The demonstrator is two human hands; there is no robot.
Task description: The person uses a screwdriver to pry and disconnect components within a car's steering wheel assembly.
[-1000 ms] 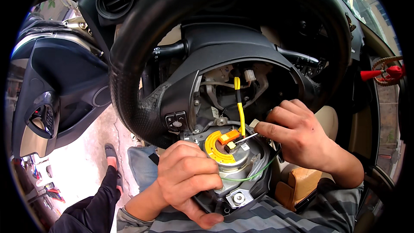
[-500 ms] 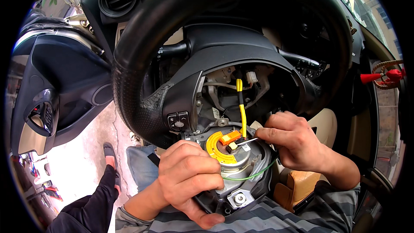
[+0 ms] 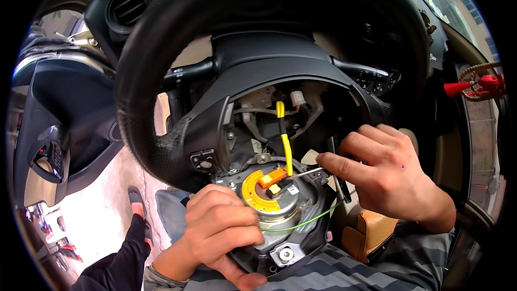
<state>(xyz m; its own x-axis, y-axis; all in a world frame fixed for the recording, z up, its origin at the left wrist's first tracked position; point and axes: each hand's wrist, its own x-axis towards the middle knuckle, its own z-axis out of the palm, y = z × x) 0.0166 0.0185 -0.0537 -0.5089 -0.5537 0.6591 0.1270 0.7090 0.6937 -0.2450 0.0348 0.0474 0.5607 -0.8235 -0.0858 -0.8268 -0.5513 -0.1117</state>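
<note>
You are sitting in a car's driver seat: the black steering wheel (image 3: 161, 102) curves above your hands, its hub stripped open. An air vent (image 3: 126, 8) sits up to their left, and the open door (image 3: 59, 124) shows pavement beyond your left hand (image 3: 221, 231).

hub gap: pretty tight, steering wheel rim (image 3: 161, 102) arcs over the top and the yellow wire (image 3: 284, 140) hangs down the middle
left side: left hand (image 3: 218, 231) blocks the airbag module (image 3: 280, 221)
right side: right hand (image 3: 388, 172) fills it
behind hub: probably cramped, too dark to tell
</note>
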